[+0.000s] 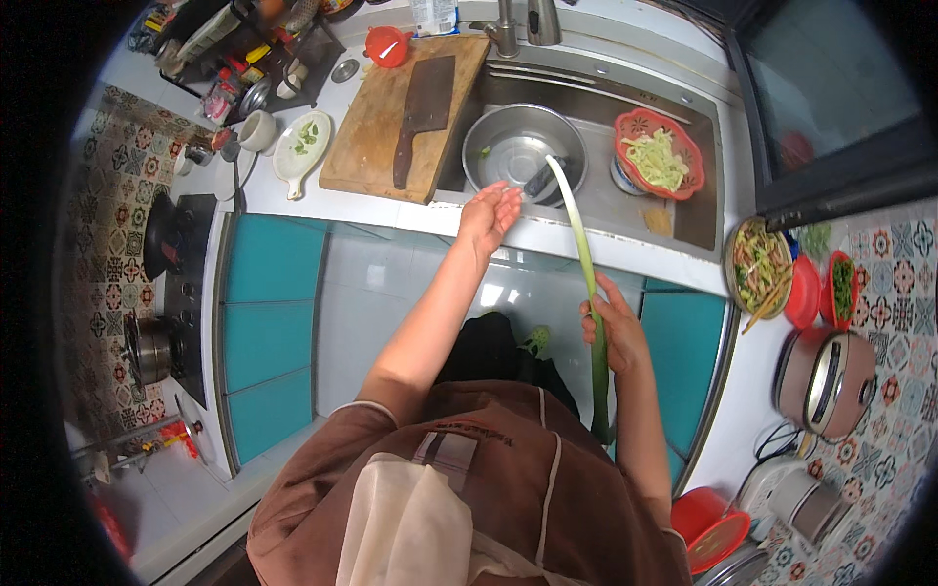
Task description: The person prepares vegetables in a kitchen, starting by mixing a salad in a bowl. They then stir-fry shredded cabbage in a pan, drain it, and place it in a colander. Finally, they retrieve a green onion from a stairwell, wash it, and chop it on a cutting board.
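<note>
A long green onion (583, 244), white at its upper tip and dark green lower down, is gripped in my right hand (618, 327) in front of the counter edge. Its white end reaches over the round metal basin (513, 146) in the sink. Near that basin's front rim, my left hand (490, 215) is turned palm up with its fingers extended, holding nothing I can see. A dark shape I cannot identify shows in the basin beside the onion's white end.
A cleaver (427, 107) lies on the wooden cutting board (357, 146) left of the sink (586, 225). A red colander (696, 161) of shredded pale vegetable stands in the sink's right side. Farther right are a bowl of food (760, 264) with chopsticks and a rice cooker (826, 381).
</note>
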A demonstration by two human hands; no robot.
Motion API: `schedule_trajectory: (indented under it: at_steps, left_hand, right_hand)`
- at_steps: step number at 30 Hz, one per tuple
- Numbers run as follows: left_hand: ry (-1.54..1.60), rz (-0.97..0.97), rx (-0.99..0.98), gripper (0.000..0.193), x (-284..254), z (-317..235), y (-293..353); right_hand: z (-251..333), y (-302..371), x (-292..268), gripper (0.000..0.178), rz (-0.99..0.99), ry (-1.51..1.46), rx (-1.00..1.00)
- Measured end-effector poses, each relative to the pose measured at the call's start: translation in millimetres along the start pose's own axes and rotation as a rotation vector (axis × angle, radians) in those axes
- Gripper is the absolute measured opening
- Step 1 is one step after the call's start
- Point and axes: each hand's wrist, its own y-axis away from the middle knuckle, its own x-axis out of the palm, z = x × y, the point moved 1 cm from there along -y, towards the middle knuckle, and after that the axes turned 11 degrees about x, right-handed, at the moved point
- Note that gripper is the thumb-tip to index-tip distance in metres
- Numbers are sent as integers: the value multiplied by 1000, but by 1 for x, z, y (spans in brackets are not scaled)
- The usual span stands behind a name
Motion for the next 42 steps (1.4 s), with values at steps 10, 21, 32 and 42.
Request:
schedule_trajectory:
  at_steps: [10,21,32,42]
  left_hand:
    - [-301,-417,-86,10,-25,68,-201]
    - [-522,-194,-486,30,-75,147,-279]
    - [-268,-361,-4,51,-70,164,-332]
    - [-136,-234,-482,39,-56,169,-301]
  right_hand:
    - [99,-163,36,45,-78,3,255]
    - [86,-295,20,43,-266,-34,477]
    - [105,-252,39,35,-169,-330,426]
    - [98,-280,42,43,-236,225,443]
